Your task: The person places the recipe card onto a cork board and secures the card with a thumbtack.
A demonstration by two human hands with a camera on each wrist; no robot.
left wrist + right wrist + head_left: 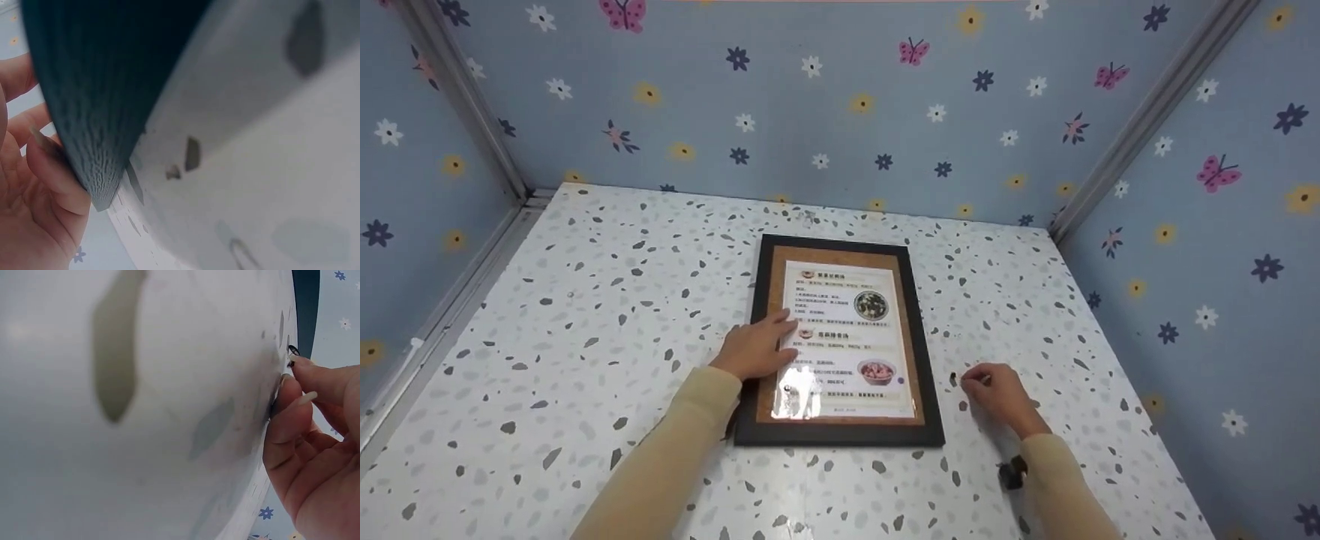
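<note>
- Black frame (840, 435) lies flat on the white speckled bench (607, 337), near its middle, between the two hands.
- Brown board (844, 256) inside the frame carries a printed sheet (840, 349): two blocks of text, two round food photos, bright glare at lower left.
- Purple dot (901, 381) at the sheet's right edge, beside the lower photo.
- Left hand (754, 349) rests across the frame's left border, fingertips on the sheet. Grip is loose, fingers apart. Left wrist view puts the thumb right alongside the frame's textured side.
- Right hand (1001, 390) is low on the bench, just right of the frame, fingertips bunched. Small black piece (952, 379) sits at the fingertips; can't tell if the grip is clamped on it.
- Blue wall (780, 90) behind, printed with flowers and butterflies.
</note>
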